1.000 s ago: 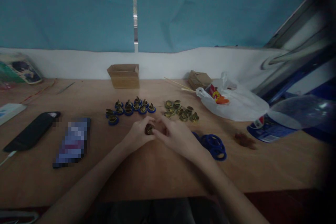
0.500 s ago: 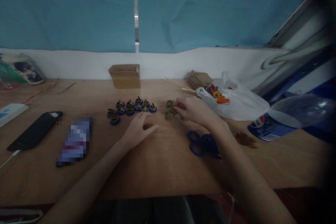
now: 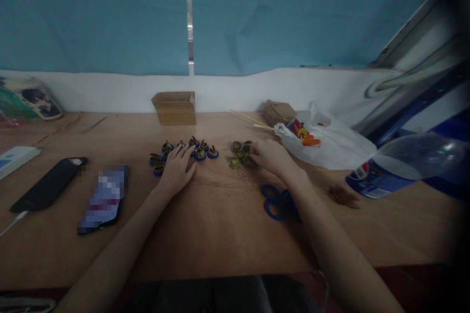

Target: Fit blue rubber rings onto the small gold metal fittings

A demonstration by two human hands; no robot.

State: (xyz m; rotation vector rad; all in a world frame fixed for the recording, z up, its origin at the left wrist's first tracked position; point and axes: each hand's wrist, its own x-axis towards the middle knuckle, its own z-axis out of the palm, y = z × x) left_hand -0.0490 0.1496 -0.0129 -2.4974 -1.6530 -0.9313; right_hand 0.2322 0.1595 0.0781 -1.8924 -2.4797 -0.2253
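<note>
Small round blue-and-gold pieces with raised flaps (image 3: 200, 154) stand in a cluster left of centre. Over this cluster lies my left hand (image 3: 176, 168), palm down, fingers stretched and a little apart, covering some of the pieces. To the right is a smaller group of round gold-coloured pieces (image 3: 235, 162). My right hand (image 3: 268, 156) is at the right side of that group with its fingers pinched together. What the pinch holds, if anything, is hidden. Blue-handled scissors (image 3: 273, 203) lie below my right hand, partly covered by my forearm.
An open cardboard box (image 3: 177, 110) stands at the back. A white plastic bag (image 3: 334, 144), a brown paper packet (image 3: 279, 111) and a lying plastic bottle (image 3: 385, 176) are on the right. Two phones, one black (image 3: 47, 186) and one with a blurred screen (image 3: 105, 200), lie left.
My left hand has moved left and forward onto the blue-and-gold pieces. My right hand has shifted slightly at the gold pieces, uncovering more of them.
</note>
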